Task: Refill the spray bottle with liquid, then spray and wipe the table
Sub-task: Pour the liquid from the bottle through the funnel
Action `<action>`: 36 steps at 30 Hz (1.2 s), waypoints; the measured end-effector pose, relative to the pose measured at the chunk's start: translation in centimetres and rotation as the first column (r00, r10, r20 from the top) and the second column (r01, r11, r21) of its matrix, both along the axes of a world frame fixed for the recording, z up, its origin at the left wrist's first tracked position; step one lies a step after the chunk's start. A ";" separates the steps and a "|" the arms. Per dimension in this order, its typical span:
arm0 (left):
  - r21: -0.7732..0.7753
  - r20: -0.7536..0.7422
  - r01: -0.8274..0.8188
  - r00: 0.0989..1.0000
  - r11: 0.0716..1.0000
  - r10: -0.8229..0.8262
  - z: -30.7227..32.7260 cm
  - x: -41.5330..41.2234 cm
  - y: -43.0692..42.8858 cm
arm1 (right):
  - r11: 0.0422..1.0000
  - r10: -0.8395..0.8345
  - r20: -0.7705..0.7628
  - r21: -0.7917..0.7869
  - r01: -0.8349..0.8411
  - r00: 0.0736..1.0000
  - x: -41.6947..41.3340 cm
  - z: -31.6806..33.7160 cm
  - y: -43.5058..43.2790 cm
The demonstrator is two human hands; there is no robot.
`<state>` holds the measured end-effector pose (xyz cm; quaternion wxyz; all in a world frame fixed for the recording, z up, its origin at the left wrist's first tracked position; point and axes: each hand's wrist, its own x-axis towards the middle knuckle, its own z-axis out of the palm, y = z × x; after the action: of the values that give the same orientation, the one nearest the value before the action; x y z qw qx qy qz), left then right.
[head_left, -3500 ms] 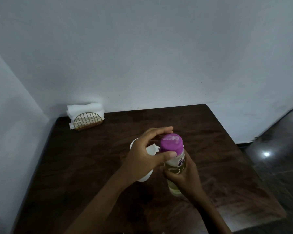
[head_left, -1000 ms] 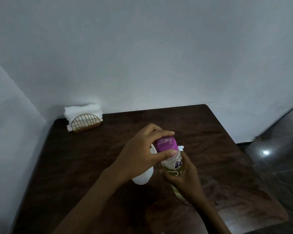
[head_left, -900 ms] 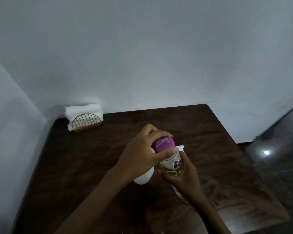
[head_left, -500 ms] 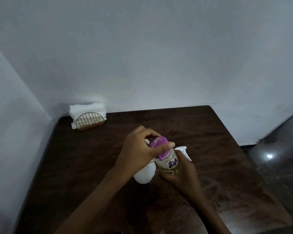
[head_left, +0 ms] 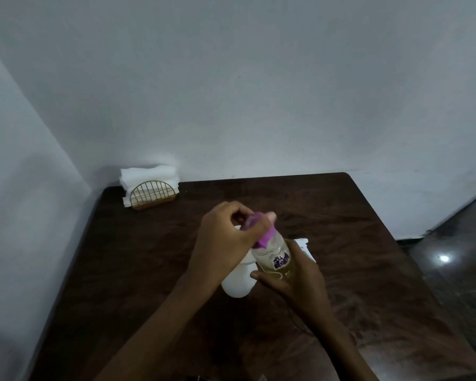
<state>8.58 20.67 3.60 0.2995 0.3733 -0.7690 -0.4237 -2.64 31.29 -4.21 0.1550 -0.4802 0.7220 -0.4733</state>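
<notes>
You're on uncapping: left hand (head_left: 226,240) grips the cap (head_left: 265,235), right hand (head_left: 300,281) clamps the refill (head_left: 276,255); next, judge it needs cap off, then pouring into the sprayer (head_left: 238,285).

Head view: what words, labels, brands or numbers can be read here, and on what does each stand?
No text reads clearly.
Clear bottle: purple label patch, too blurred to read.
Purple cap: motion-blurred, no print legible.
Napkin holder and white spray bottle: no text visible.

Left hand (head_left: 223,243), right hand (head_left: 300,279) — close together, fingers (head_left: 237,209) curled tight
</notes>
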 end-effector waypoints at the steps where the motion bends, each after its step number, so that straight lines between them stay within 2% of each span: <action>1: -0.008 -0.026 -0.023 0.999 1.000 0.023 0.3 0.2 -0.1 | 1.000 -0.016 -0.013 0.000 0.016 1.000 0.0 0.0 0.0; 4: -0.050 -0.083 -0.096 0.992 0.994 0.092 1.9 1.1 -1.0 | 0.999 -0.041 -0.039 0.008 0.041 0.998 -0.2 -0.4 0.3; 5: -0.003 -0.124 -0.102 0.987 0.995 0.100 2.4 1.4 -1.4 | 0.999 -0.042 -0.018 0.010 0.043 0.999 -0.2 -0.6 0.4; 7: 0.206 -0.243 -0.045 0.965 0.977 0.096 3.0 2.0 -2.0 | 0.999 -0.040 0.052 0.001 0.040 0.998 -0.3 -1.0 0.5; 10: 0.488 -0.347 0.107 0.934 0.866 0.080 2.1 3.2 -3.0 | 0.999 -0.033 0.108 -0.013 0.035 0.994 -0.4 -1.1 0.5; 14: 0.611 -0.464 0.208 0.876 0.764 0.133 -1.1 5.0 -4.3 | 0.999 -0.038 0.126 -0.005 0.039 0.991 -0.6 -0.6 0.5; 17: 0.639 -0.493 0.183 0.843 0.747 0.216 -4.6 6.2 -5.1 | 0.999 -0.042 0.138 0.006 0.042 0.989 -1.2 -0.8 0.4; 19: 0.631 -0.425 0.116 0.879 0.767 0.217 -7.3 6.9 -5.4 | 0.999 -0.050 0.121 0.018 0.049 0.991 -1.7 -1.0 0.4; 24: 0.551 -0.075 -0.169 0.965 0.817 0.250 -15.0 7.6 -4.4 | 0.997 -0.076 0.078 0.030 0.074 0.994 -2.7 -1.5 0.4; 28: 0.457 0.053 -0.193 0.980 0.869 0.189 -20.4 8.8 -2.9 | 0.997 -0.064 0.081 0.055 0.060 0.995 -2.9 -1.5 0.5; 31: 0.309 0.160 -0.239 0.967 0.921 0.198 -22.5 9.6 -2.4 | 0.997 -0.057 0.086 0.060 0.052 0.995 -2.9 -1.6 0.6; 34: 0.101 0.353 -0.294 0.904 0.950 0.242 -23.1 9.9 -2.3 | 0.997 -0.057 0.088 0.064 0.052 0.994 -2.8 -1.6 0.5; 36: 0.066 0.408 -0.286 0.882 0.956 0.236 -23.0 10.0 -2.3 | 0.996 -0.055 0.083 0.068 0.050 0.995 -2.8 -1.7 0.5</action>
<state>18.54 18.39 -19.41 0.1684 0.5694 -0.7282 -0.3422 -5.41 31.74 -5.87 0.1888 -0.4351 0.7425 -0.4730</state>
